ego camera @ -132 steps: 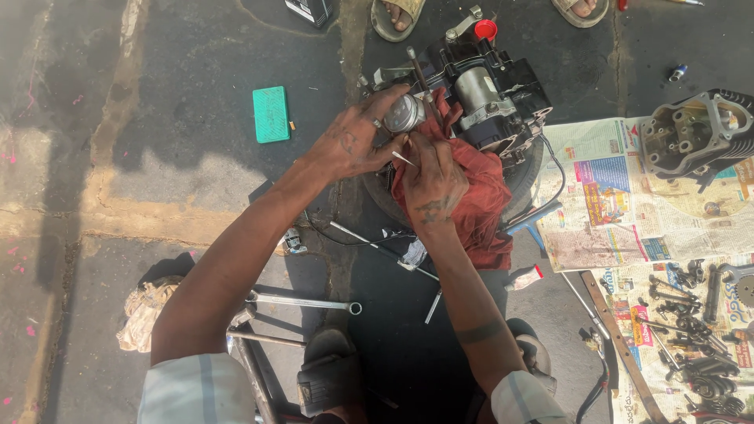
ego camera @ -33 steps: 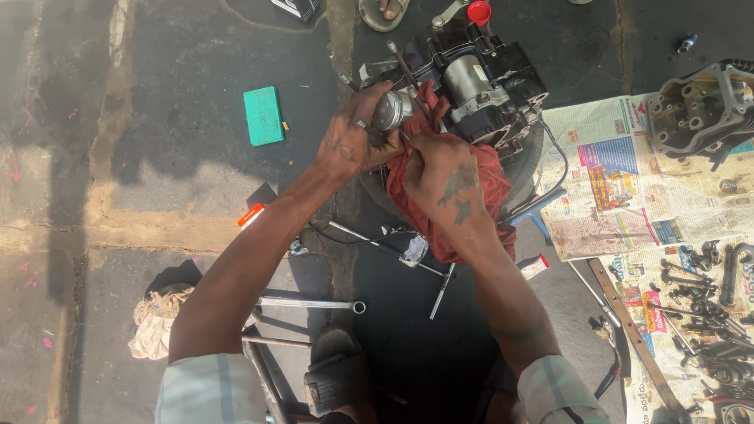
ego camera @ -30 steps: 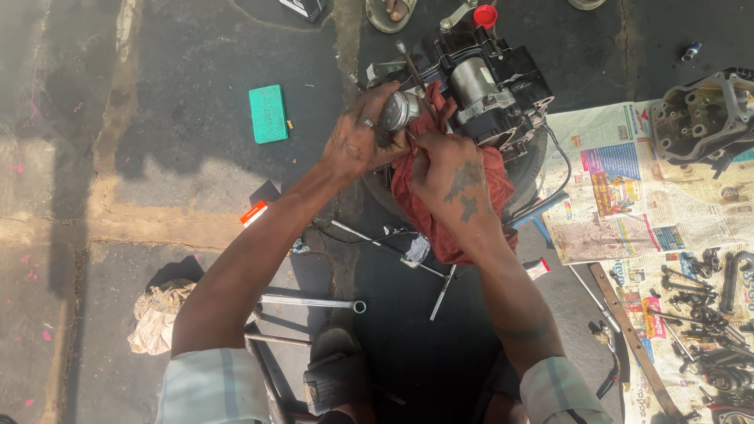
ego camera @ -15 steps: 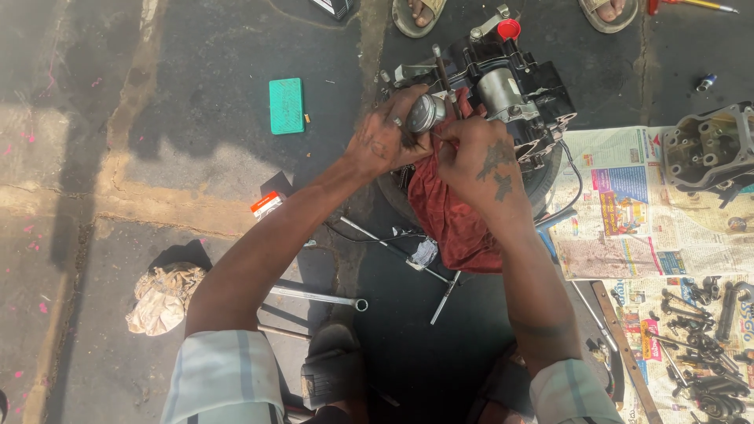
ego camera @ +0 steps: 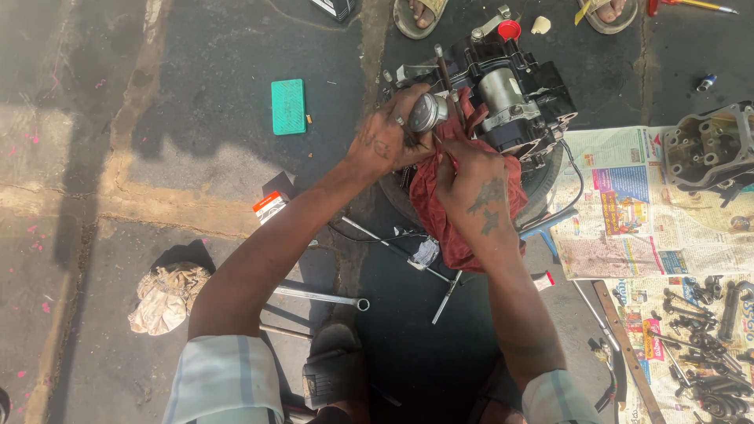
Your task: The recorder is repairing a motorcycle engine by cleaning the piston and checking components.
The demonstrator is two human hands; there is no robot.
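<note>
A black and silver engine block (ego camera: 514, 94) lies on a tyre on the dark ground. My left hand (ego camera: 386, 141) grips a round silver piston (ego camera: 426, 112) at the engine's left side. My right hand (ego camera: 471, 182) rests on a red rag (ego camera: 440, 224) draped below the piston and pinches a thin red-tipped tool against it. Both forearms reach up from the bottom of the view. What the fingertips do at the piston is hidden.
Newspaper (ego camera: 628, 212) at right carries a cylinder head (ego camera: 707, 149) and several small metal parts (ego camera: 707, 345). A green box (ego camera: 288, 106), a crumpled cloth (ego camera: 166, 294), spanners (ego camera: 322, 296) and a small carton (ego camera: 269, 206) lie around. Another person's sandalled feet (ego camera: 416, 14) stand at the top.
The view has drifted slightly and moved closer. Both hands stay at the piston, the right hand shifting a little up over the rag. Nothing was let go.
</note>
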